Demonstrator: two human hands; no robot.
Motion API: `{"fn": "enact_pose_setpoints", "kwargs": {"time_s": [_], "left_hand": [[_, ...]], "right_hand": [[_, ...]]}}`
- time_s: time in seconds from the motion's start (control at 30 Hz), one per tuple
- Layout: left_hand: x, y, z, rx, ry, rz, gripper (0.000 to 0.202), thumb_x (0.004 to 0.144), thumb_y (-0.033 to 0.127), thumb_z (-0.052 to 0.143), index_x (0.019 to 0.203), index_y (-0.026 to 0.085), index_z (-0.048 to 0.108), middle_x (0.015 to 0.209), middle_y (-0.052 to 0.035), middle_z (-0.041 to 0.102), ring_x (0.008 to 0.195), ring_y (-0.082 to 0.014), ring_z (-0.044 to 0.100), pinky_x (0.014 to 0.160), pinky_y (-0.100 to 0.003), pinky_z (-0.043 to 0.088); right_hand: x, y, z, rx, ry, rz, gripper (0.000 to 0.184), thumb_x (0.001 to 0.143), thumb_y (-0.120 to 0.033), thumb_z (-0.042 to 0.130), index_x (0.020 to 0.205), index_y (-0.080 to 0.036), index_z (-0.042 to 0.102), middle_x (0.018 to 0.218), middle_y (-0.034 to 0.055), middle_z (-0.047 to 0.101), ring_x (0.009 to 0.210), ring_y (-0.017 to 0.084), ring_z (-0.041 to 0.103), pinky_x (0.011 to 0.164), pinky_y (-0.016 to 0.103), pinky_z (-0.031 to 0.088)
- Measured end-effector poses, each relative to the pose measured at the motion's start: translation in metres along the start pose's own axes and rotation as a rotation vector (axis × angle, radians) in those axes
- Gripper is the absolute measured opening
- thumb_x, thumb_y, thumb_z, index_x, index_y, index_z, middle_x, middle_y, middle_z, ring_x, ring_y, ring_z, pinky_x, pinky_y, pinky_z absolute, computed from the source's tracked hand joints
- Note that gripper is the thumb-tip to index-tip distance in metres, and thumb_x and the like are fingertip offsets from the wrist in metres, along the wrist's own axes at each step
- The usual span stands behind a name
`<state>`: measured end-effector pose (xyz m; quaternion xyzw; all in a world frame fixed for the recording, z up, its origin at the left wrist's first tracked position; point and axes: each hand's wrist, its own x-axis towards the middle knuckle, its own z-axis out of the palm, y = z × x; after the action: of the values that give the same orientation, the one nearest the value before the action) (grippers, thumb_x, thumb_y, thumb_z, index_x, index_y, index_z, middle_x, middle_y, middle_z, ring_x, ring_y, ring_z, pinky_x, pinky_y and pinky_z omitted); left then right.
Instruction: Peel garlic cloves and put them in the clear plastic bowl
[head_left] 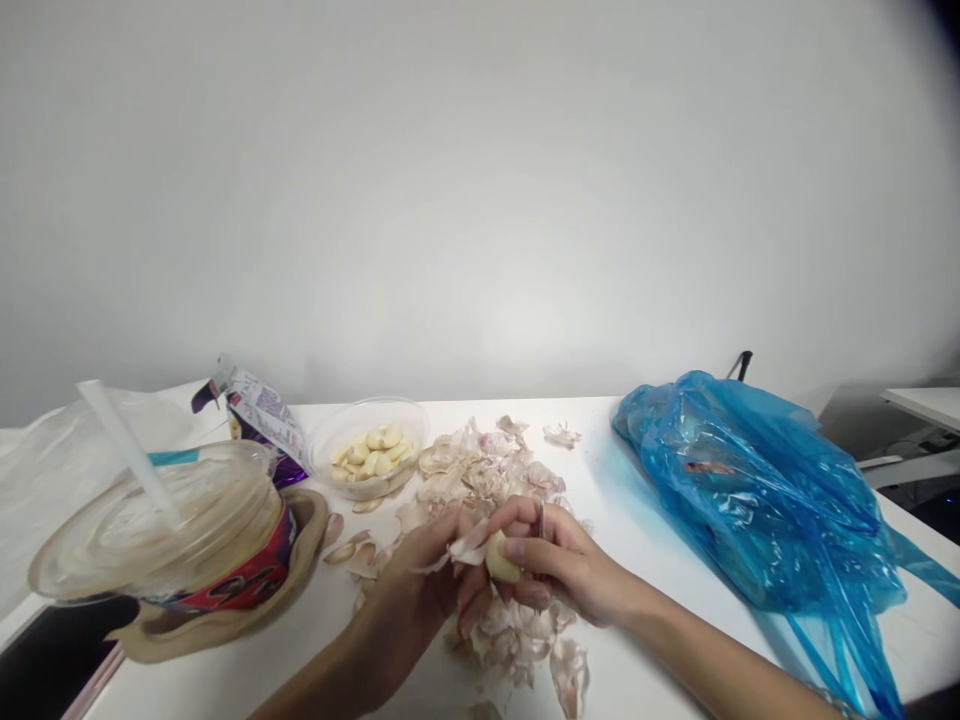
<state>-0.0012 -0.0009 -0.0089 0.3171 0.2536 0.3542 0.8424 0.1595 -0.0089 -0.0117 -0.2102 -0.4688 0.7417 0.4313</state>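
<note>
A pale garlic clove (501,558) is pinched in my right hand (559,562), between the thumb and fingers. Close against it, my left hand (427,570) is closed on a strip of garlic skin (466,550) beside the clove. Part of the left fingers is hidden behind the skin. Beneath and behind both hands spreads a heap of loose garlic skins (480,470). Several unpeeled cloves (345,552) lie to the left of my left hand. A clear plastic bowl (319,465) with several peeled cloves (373,452) stands at the back left.
On the left, a lidded drink cup (251,575) with a straw (127,450) sits in a cardboard carrier (307,525). Behind it stands a purple snack packet (262,415). A blue plastic bag (750,490) lies on the right of the white table (622,530). A wall rises behind.
</note>
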Motion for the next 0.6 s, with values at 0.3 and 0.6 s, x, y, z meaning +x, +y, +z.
{"fn": "enact_pose_setpoints", "kwargs": {"time_s": [0.3,0.6], "left_hand": [[-0.0005,-0.0016,0.0015,0.426,0.068,0.149,0.032,0.080,0.037,0.050,0.056,0.015,0.049,0.048,0.0040,0.044,0.045,-0.0082,0.038,0.044,-0.020,0.030],[-0.0002,-0.0045,-0.0006,0.631,0.122,0.244,0.031,0.081,0.037,0.047,0.057,0.018,0.046,0.047,0.0052,0.041,0.042,-0.0090,0.038,0.044,-0.021,0.031]], "right_hand": [[0.0013,0.0040,-0.0015,-0.086,0.043,-0.036,0.020,0.080,-0.026,0.059,0.093,-0.014,0.050,0.058,-0.0046,0.050,0.041,0.003,0.037,0.040,0.016,0.023],[0.0023,0.0027,-0.0014,-0.153,0.112,-0.011,0.023,0.077,-0.028,0.062,0.090,-0.015,0.050,0.061,-0.0047,0.050,0.043,0.002,0.040,0.038,0.014,0.024]]}}
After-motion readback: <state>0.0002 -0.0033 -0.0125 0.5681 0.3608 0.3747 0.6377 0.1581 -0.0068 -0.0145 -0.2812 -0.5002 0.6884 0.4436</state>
